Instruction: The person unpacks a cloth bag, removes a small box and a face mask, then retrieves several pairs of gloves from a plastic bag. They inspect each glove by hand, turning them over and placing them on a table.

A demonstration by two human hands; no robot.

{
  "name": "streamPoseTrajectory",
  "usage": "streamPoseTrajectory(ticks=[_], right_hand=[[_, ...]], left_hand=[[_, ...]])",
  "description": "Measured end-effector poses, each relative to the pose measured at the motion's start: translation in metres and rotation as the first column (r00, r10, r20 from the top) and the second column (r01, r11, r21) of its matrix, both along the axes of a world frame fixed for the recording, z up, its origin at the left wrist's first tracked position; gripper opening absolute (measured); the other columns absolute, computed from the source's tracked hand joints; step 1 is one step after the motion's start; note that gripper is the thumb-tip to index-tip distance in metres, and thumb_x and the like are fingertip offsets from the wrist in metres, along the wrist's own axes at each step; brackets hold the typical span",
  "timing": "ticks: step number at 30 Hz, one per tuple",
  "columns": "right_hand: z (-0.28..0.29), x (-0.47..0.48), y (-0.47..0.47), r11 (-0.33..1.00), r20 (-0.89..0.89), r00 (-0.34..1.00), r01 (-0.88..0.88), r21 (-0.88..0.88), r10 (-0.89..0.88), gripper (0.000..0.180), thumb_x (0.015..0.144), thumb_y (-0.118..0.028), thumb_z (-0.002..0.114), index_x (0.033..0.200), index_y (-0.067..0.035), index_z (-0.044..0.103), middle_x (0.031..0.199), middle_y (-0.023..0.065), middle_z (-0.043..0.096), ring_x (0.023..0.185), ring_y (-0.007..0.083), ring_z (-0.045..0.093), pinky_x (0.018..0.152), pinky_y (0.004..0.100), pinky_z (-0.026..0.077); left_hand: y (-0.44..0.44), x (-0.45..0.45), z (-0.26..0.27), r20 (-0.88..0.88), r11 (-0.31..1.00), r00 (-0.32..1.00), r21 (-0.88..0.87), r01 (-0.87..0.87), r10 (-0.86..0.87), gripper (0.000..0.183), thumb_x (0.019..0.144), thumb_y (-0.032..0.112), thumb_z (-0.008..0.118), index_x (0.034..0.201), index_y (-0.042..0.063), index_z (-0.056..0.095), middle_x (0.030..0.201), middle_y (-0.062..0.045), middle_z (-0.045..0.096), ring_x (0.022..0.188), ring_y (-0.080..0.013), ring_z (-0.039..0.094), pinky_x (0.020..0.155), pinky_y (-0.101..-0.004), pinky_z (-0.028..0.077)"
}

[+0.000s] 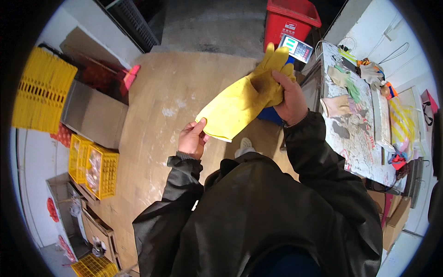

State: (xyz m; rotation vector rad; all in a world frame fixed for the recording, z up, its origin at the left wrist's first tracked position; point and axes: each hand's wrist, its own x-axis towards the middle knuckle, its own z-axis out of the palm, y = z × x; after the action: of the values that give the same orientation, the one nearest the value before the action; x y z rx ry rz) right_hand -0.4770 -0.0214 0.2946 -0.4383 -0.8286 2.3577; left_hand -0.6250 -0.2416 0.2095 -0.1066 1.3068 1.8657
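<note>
A long yellow rubber glove is stretched slantwise in front of me, its fingers pointing up and right. My left hand pinches the open cuff at its lower left corner, thumb on top. Around the palm and finger part, my right hand grips the glove, the thumb lying across it. Just behind the glove's fingertips is a scale's display unit with lit green panels. More work gloves lie on the table at the right, among them a pale glove with a green part and a beige one.
A red plastic bin stands beyond the scale. The paint-worn table runs along my right side. Yellow plastic crates, a stack of yellow crates and cardboard boxes line the left. A blue object is partly hidden below the glove.
</note>
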Motion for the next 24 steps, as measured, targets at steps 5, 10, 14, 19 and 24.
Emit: streamPoseTrajectory(ticks=[5,10,14,19,24], right_hand=[[-0.085,-0.035,0.087,0.962,0.217,0.952,0.171,0.212,-0.217,0.028,0.089,-0.014,0.057,0.112,0.000,0.052,0.106,0.0093,0.060,0.094,0.0223,0.061,0.081,0.0323,0.050],[-0.114,-0.052,0.104,0.201,0.231,0.324,-0.121,0.972,-0.918,0.067,0.069,-0.020,0.075,0.121,0.004,0.042,0.114,0.0222,0.049,0.109,0.0371,0.044,0.094,0.0421,0.036],[-0.094,-0.060,0.068,0.326,0.249,0.849,-0.096,0.940,-0.467,0.031,0.071,-0.021,0.075,0.091,-0.004,0.060,0.083,0.0148,0.055,0.082,0.0331,0.053,0.075,0.0381,0.044],[-0.096,-0.068,0.091,0.577,0.547,0.658,-0.205,0.791,-0.517,0.017,0.082,-0.016,0.055,0.091,-0.002,0.055,0.088,0.0187,0.061,0.081,0.0391,0.058,0.070,0.0460,0.046],[-0.093,-0.064,0.128,0.581,0.643,0.500,-0.298,0.757,-0.580,0.020,0.080,-0.017,0.055,0.091,0.000,0.053,0.083,0.0206,0.061,0.075,0.0398,0.060,0.064,0.0481,0.047]], left_hand=[[0.069,-0.040,0.028,-0.124,0.991,0.992,-0.133,0.019,-0.035,0.016,0.086,0.018,0.066,0.090,0.006,0.056,0.084,-0.004,0.064,0.072,-0.0134,0.061,0.062,-0.0254,0.049],[0.151,-0.049,0.028,-0.064,0.982,0.985,0.093,0.163,-0.158,0.017,0.086,0.017,0.066,0.093,0.004,0.058,0.085,-0.004,0.063,0.070,-0.0130,0.059,0.057,-0.0245,0.045],[0.203,-0.043,0.005,0.031,0.900,0.900,-0.003,0.436,-0.435,0.023,0.092,0.023,0.056,0.103,0.003,0.058,0.096,-0.005,0.062,0.083,-0.0168,0.059,0.066,-0.0290,0.046],[0.256,-0.045,-0.032,0.226,0.819,0.787,0.174,0.547,-0.574,0.025,0.096,0.027,0.046,0.105,0.007,0.057,0.105,-0.007,0.060,0.099,-0.0208,0.056,0.088,-0.0358,0.044],[0.309,-0.039,-0.062,0.116,0.652,0.652,-0.040,0.757,-0.750,0.027,0.095,0.023,0.043,0.112,0.006,0.055,0.115,-0.009,0.057,0.104,-0.0217,0.055,0.088,-0.0345,0.046]])
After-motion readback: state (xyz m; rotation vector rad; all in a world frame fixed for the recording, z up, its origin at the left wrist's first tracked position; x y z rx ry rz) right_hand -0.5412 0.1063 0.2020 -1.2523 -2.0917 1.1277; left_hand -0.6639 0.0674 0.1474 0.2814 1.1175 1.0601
